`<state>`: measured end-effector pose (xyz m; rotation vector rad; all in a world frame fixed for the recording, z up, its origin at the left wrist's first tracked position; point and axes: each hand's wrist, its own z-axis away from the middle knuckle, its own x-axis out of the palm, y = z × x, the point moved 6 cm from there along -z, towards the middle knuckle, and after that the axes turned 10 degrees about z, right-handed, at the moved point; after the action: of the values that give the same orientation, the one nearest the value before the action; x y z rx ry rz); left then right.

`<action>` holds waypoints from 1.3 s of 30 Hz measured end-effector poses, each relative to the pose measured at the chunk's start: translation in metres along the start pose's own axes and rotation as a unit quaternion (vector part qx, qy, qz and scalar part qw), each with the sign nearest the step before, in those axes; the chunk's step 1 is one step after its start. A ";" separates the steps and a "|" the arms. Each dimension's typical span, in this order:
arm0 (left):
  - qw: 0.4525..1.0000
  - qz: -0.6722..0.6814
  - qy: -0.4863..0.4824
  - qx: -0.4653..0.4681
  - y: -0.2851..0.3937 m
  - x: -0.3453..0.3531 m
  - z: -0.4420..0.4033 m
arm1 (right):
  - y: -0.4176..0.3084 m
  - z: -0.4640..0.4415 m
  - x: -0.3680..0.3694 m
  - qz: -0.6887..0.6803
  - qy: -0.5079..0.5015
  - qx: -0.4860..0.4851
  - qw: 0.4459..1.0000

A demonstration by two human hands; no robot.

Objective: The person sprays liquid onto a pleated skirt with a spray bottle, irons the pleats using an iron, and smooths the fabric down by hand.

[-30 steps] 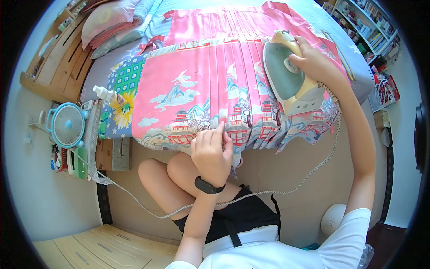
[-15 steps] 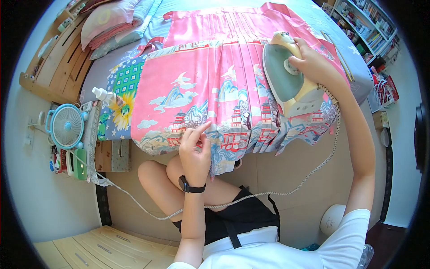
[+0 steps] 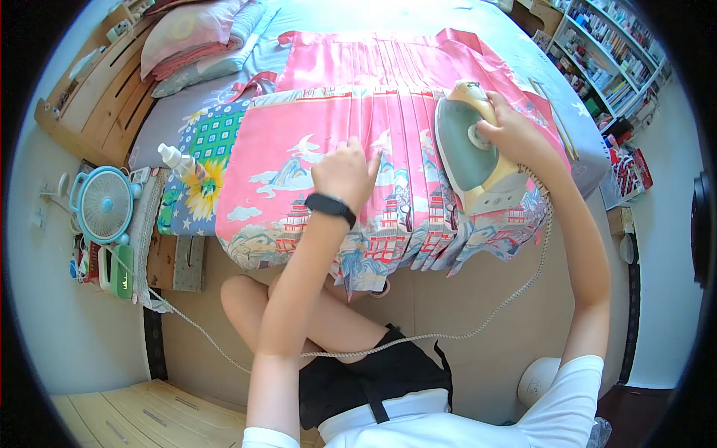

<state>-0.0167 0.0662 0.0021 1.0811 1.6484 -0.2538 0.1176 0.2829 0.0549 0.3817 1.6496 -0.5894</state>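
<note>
A pink pleated skirt (image 3: 276, 134) with printed clouds, mountains and red pagodas lies spread over the bed edge, its lower hem hanging over. My left hand (image 3: 345, 173), wearing a black watch, is on the middle pleats, fingers curled down and thumb out to the right; the fingertips are partly hidden. My right hand (image 3: 519, 136) grips the handle of a cream and green iron (image 3: 461, 145) at the skirt's right side. The iron's tip points away from me. Whether its soleplate touches the cloth, I cannot tell.
A braided cord (image 3: 478, 328) runs from the iron across my lap to the left. A white spray bottle (image 3: 173, 157) lies on the patterned cloth (image 3: 213, 138). A blue fan (image 3: 108, 205) stands at left, pillows (image 3: 187, 37) at the back left, and a bookshelf (image 3: 609, 56) at the back right.
My left hand has moved up and away from the hem to the middle of the pleats. My right hand still holds the iron; the whole view has shifted slightly.
</note>
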 end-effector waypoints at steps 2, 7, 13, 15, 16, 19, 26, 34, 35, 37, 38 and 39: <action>0.999 -0.029 -0.031 -0.012 -0.002 0.011 -0.017 | -0.004 0.003 -0.003 -0.001 -0.005 0.005 1.000; 0.994 -0.058 -0.060 0.065 -0.009 0.035 -0.031 | -0.007 0.005 -0.005 -0.004 -0.019 0.026 0.999; 0.997 -0.015 0.022 0.067 -0.030 0.024 -0.025 | 0.004 -0.001 -0.004 -0.057 0.037 -0.007 0.998; 0.999 -0.004 0.015 0.049 -0.037 0.029 -0.024 | 0.005 -0.001 -0.006 -0.207 -0.036 0.001 0.978; 0.998 -0.011 0.036 0.054 -0.038 0.028 -0.022 | 0.006 0.001 -0.011 -0.204 -0.036 0.000 0.978; 0.997 -0.009 0.063 0.054 -0.042 0.027 -0.020 | 0.002 0.008 -0.022 -0.227 -0.055 0.008 0.972; 0.996 0.047 0.073 0.029 -0.051 0.034 -0.021 | -0.021 0.020 -0.038 -0.337 -0.155 0.080 0.925; 0.993 0.102 0.052 0.005 -0.055 0.035 -0.022 | -0.090 0.021 -0.016 -0.465 -0.112 0.121 0.870; 0.993 0.111 0.046 0.000 -0.055 0.035 -0.022 | -0.098 0.020 -0.012 -0.460 -0.111 0.119 0.873; 0.991 0.119 0.054 -0.006 -0.056 0.035 -0.023 | -0.109 0.018 -0.004 -0.461 -0.092 0.135 0.872; 0.992 0.114 0.053 -0.004 -0.056 0.036 -0.023 | -0.113 0.017 -0.001 -0.465 -0.088 0.138 0.870; 0.993 0.109 0.052 -0.003 -0.055 0.036 -0.023 | -0.116 0.015 -0.001 -0.459 -0.089 0.137 0.873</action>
<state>-0.0728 0.0687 -0.0394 1.2770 1.6048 -0.0508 0.0644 0.1801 0.0729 -0.2989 1.5026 -1.5309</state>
